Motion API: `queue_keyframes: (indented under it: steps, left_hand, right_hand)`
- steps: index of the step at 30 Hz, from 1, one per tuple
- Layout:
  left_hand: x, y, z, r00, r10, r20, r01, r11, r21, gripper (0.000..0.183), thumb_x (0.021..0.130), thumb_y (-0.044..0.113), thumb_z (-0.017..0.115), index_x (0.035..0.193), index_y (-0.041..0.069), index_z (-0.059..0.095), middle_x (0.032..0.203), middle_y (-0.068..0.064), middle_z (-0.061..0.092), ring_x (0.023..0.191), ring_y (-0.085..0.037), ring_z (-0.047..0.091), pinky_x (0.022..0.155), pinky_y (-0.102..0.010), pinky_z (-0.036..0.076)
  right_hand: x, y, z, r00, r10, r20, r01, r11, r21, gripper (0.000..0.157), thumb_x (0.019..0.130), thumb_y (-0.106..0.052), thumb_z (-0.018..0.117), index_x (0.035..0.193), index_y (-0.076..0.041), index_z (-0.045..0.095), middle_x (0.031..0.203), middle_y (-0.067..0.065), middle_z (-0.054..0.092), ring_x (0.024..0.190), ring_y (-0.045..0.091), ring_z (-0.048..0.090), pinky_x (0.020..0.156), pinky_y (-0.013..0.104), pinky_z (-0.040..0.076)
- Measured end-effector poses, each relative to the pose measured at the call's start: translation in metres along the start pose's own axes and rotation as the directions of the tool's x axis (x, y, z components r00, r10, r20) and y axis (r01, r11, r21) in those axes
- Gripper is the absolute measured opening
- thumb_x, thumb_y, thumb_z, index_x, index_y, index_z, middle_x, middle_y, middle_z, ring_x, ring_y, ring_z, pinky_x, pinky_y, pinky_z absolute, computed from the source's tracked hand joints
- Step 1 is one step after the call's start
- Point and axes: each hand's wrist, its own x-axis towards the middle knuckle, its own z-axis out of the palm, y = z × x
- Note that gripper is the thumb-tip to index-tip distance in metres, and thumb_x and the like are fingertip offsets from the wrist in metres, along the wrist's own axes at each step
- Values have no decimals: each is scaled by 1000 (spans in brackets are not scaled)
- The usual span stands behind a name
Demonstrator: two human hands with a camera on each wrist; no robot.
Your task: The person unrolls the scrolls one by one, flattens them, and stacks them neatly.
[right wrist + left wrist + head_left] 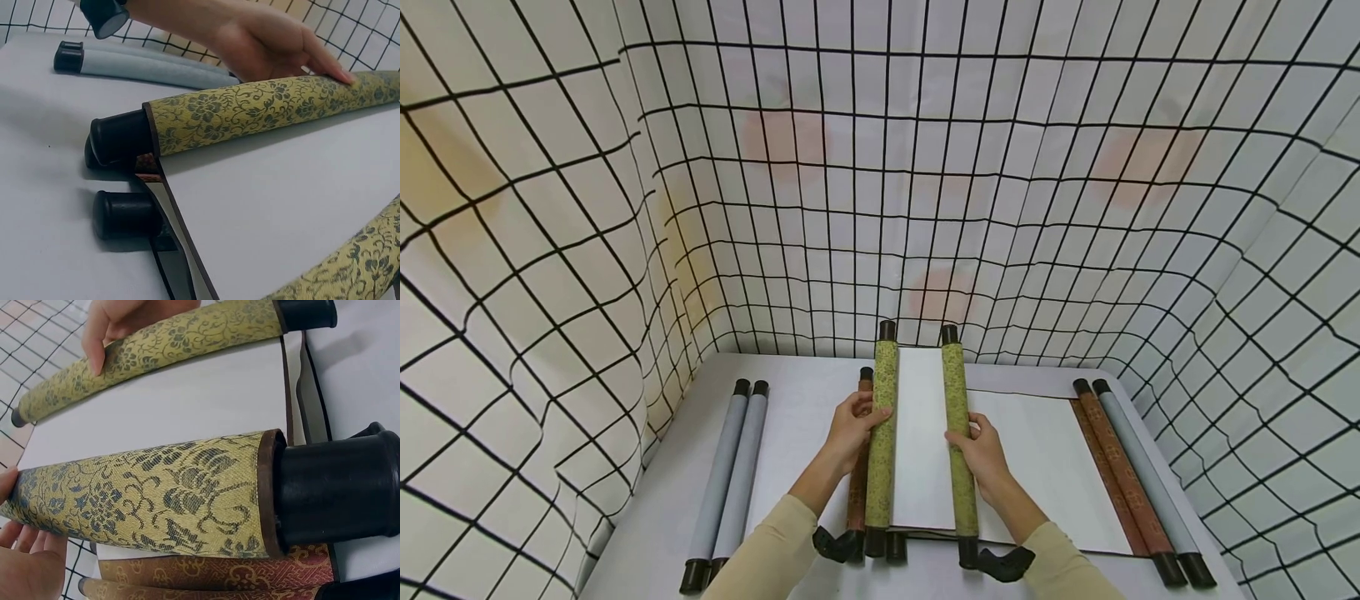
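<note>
A hanging scroll with yellow-green floral brocade lies partly unrolled, its white sheet (919, 433) spread between two rolls with black end knobs. My left hand (850, 429) grips the left roll (882, 467), thumb over the front and fingers behind. The right roll (956, 392) is held by my right hand (987, 457), with the thumb on top. In the left wrist view, dark leaf and flower patterns show on the near roll (144, 494). Beneath lies a red-brown brocade scroll, its left roll (857, 492) beside my left hand and its white sheet (1045, 458) running rightward.
The red-brown scroll's right roll (1131, 475) rests at the table's right side, beside a grey-blue roll (1150, 467). Two more grey-blue rolls (718, 475) lie at the left. Black wire mesh (925, 208) rises behind and around the white table (647, 533).
</note>
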Motion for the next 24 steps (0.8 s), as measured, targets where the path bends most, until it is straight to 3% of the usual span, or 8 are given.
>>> queue_keyframes:
  steps: [7,11,18,24]
  left_hand:
    - [1,-2,2,1000,-2,3,2,1000,-28,56,94,20,80,140,0,53,132,-18,57,109,-28,59,78,-34,51]
    - [1,-2,3,1000,-4,11,4,999,-44,57,94,21,80,141,1,53,133,-18,56,110,-28,58,77,-33,51]
    - [-1,0,4,1000,-4,13,5,999,-38,58,94,22,80,142,2,53,137,-19,53,114,-29,57,77,-33,50]
    - [-1,1,2,1000,-2,3,2,999,-33,57,94,22,80,141,1,54,133,-18,57,111,-29,59,80,-35,51]
  right_hand:
    - [2,1,-2,1000,-22,14,22,1000,-10,65,101,-14,60,156,6,31,153,27,37,132,42,43,103,56,40]
    - [3,2,-1,1000,-10,10,10,1000,-9,70,102,-18,61,157,7,27,157,28,31,137,43,38,107,58,36]
    - [2,4,-2,1000,-29,0,29,999,-26,75,96,-27,77,152,4,38,145,23,44,124,38,49,99,52,43]
    - [2,5,-4,999,-38,-24,37,998,-58,70,97,-22,76,152,3,41,134,20,47,111,33,54,86,42,49]
